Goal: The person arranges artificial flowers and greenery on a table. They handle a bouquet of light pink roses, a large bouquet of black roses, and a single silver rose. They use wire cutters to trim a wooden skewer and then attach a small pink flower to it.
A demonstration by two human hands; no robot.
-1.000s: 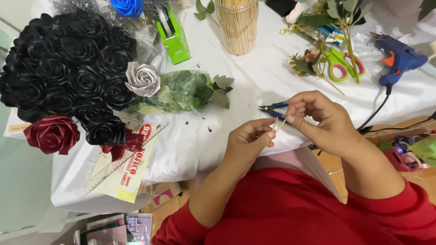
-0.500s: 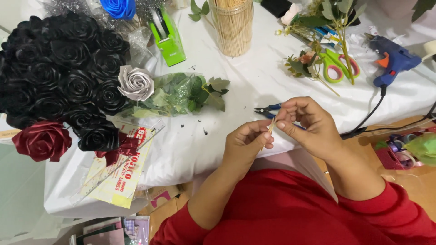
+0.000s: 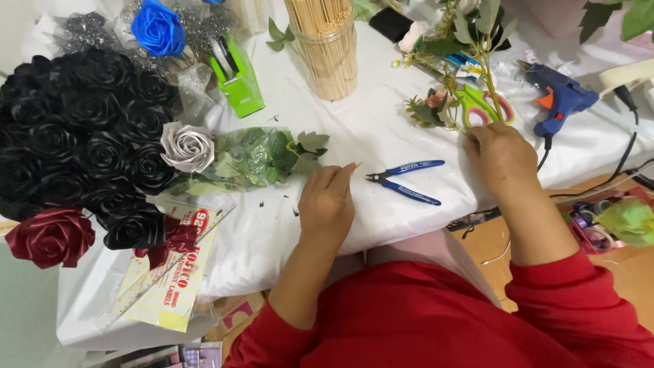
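Florist's hands at a crowded desk (image 3: 409, 211)

The left hand (image 3: 327, 201) rests loosely curled and empty beside blue cutters (image 3: 407, 182) lying unused; the right hand (image 3: 501, 155) closes on a leafy stem (image 3: 485, 68). Beyond, a grey rose (image 3: 187, 146) joins a largely assembled black-rose bouquet (image 3: 75, 136).

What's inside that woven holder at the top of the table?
The woven holder is packed with thin wooden sticks standing upright. Its wall hides their lower ends and the bottom, so anything else inside cannot be seen.
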